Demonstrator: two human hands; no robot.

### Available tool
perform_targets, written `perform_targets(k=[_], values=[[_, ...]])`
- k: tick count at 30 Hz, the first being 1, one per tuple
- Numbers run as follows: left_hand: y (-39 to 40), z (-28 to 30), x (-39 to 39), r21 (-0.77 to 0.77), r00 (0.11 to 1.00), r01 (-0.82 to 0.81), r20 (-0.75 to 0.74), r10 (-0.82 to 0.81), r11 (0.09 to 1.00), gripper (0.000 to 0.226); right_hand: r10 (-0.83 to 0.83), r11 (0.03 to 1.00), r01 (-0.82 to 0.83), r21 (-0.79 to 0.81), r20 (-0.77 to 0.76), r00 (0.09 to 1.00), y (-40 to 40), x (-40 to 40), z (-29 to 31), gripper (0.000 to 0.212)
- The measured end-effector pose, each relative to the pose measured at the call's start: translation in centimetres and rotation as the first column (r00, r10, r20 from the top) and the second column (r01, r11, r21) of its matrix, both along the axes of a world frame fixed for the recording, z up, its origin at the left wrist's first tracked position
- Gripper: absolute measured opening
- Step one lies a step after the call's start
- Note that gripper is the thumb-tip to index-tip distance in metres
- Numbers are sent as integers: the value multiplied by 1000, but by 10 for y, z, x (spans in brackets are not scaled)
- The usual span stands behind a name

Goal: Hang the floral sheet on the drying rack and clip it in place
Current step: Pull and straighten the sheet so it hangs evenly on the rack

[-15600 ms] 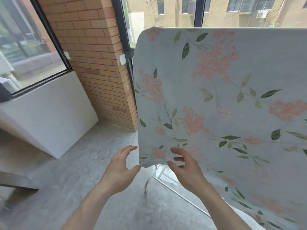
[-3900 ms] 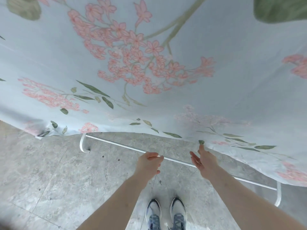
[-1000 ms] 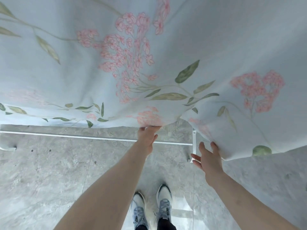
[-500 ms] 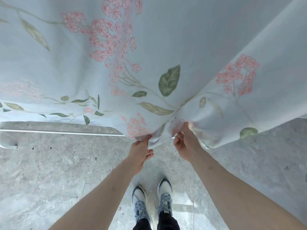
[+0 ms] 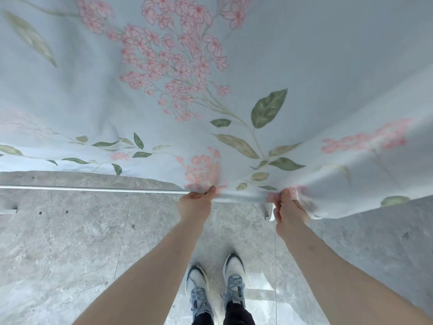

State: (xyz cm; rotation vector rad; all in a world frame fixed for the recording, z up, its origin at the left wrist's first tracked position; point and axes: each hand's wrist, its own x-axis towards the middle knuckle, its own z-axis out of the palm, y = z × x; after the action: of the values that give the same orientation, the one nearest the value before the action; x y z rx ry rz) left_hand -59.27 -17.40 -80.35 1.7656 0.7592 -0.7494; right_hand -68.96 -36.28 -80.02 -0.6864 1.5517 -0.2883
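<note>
Arms outstretched, left hand (image 5: 195,204) and right hand (image 5: 289,208) each pinch the floral sheet's (image 5: 234,78) hem.

1. Floral sheet (image 5: 234,66): pale blue fabric printed with pink blossom clusters and green leaves. It hangs draped, filling the upper view; its lower hem is pulled taut.
2. Drying rack (image 5: 93,188): white tubular base bar, horizontal, near the floor beneath the hem.

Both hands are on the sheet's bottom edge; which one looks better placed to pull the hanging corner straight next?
Probably the right hand: it pinches the floral sheet nearest its loose corner, past the rack's foot. The left hand grips mid-hem.
</note>
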Motion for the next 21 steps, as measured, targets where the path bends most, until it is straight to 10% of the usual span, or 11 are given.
perform_targets(k=[21], values=[[-11, -126, 28, 131, 995, 86, -67, -78, 988, 60, 9, 999, -7, 47, -55, 998, -13, 20, -113, 16]])
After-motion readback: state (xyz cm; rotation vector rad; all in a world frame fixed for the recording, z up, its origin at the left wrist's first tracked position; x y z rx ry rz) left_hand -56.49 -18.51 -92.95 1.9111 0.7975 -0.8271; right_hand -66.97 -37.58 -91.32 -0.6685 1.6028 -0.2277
